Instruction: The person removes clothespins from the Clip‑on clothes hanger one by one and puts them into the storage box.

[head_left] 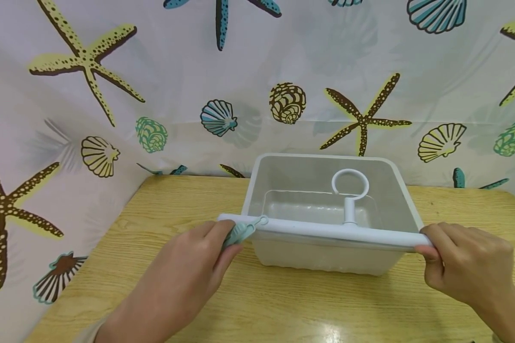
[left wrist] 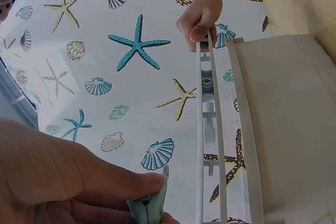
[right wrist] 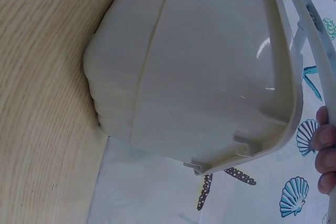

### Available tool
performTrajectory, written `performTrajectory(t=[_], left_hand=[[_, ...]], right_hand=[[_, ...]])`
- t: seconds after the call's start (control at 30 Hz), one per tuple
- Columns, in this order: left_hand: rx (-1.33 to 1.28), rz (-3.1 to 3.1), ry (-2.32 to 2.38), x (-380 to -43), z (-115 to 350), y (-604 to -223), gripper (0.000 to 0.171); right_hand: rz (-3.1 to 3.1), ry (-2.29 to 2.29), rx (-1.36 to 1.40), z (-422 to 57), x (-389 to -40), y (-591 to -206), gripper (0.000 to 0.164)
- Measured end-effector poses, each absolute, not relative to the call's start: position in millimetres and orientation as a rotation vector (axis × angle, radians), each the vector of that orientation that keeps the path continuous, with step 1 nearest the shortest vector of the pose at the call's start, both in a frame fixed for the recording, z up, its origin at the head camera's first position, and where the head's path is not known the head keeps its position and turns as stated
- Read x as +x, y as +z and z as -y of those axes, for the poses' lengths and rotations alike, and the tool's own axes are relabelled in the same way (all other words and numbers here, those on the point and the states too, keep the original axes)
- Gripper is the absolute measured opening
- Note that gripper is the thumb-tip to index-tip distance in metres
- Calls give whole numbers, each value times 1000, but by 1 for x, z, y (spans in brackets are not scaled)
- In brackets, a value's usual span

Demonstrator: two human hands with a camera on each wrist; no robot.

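Note:
A white plastic hanger [head_left: 317, 231] with a ring-shaped hook extends sideways between my hands, over the near rim of a pale grey bin [head_left: 326, 255]. The right hand [head_left: 469, 259] grips its right end, thumb below and fingers over the top. Between thumb and fingers, my left hand [head_left: 189, 267] pinches a light green clip [left wrist: 149, 205] beside the left end. The clip's looped tip overlaps the bar in the head view; whether it is attached to the bar, I cannot tell. The hollow, ribbed underside of the hanger shows in the left wrist view.
The bin stands on a wood-grain table [head_left: 189, 200], its inside partly visible behind the hanger. A white cloth [head_left: 176, 90] printed with starfish and shells hangs behind and to the left of the table.

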State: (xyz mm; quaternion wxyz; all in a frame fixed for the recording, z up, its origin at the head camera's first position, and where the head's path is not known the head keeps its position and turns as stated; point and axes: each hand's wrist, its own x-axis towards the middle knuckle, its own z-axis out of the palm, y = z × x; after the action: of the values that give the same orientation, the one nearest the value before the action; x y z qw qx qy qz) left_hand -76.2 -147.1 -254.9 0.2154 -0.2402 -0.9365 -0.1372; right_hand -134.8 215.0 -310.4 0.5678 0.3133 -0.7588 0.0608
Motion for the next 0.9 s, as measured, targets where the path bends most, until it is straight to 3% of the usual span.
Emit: performTrajectory(t=[0.6,0.9], left_hand=[[-721,2570,-381,-90,146,-245,16],[-728,2693,-418,-112,147,-232,20]], right_hand=[[1750,165,740,-213,-136,-311,51],[1756,168,751,-212,-134,-310,51]])
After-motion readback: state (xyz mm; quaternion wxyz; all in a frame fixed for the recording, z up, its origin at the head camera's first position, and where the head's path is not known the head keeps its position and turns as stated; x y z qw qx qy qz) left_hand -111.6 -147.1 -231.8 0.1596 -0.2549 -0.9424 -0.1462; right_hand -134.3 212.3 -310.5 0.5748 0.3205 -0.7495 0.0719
